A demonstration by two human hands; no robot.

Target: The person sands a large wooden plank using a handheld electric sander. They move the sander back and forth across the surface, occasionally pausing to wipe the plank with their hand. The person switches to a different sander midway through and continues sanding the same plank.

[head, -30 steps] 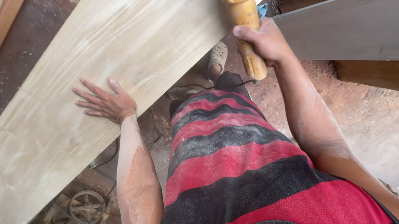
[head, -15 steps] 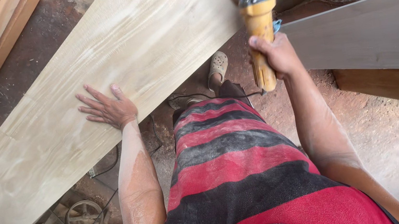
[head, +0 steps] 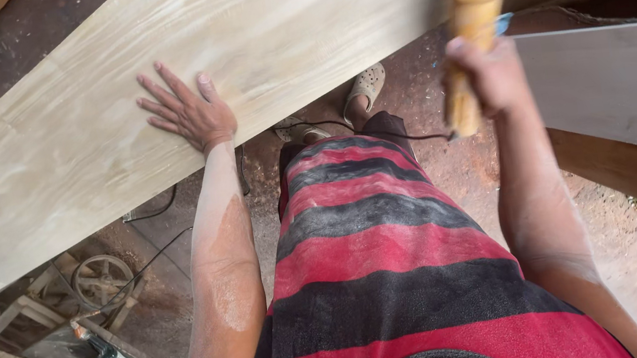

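The long pale wooden plank [head: 249, 54] shows wavy grain and a dusty sheen; the left hand [head: 186, 110] lies flat on its near edge, fingers spread; the right hand [head: 488, 74] wraps the yellow-handled power sander [head: 472, 21] at the plank's right end.

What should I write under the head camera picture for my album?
Left hand flat on a long pale wooden board, right hand gripping a yellow power tool at its far end.

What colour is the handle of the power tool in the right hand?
Yellow-orange, with a dark grey head; the power tool is blurred in the head view, gripped by the right hand.
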